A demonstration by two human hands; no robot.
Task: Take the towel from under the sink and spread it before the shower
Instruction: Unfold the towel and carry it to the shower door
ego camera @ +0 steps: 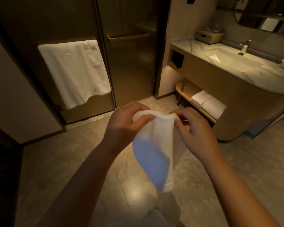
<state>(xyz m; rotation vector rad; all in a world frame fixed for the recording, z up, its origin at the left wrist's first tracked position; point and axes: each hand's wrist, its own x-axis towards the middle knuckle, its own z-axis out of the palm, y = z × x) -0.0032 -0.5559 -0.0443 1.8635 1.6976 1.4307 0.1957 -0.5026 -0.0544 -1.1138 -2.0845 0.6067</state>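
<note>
My left hand [126,122] is clamped on the towel's [152,145] top edge and my right hand [193,126] pinches the neighbouring corner — held high, I judge, so it hangs free to unfold. It dangles over the floor [56,161], before the shower door [131,54]; two folded towels [206,103] sit on the under-sink shelf [185,89].

No legible text anywhere.

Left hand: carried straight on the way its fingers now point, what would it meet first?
The left hand points toward the right hand, both gripping the white towel. It would likely meet that hand first, though depth is unclear.
</note>
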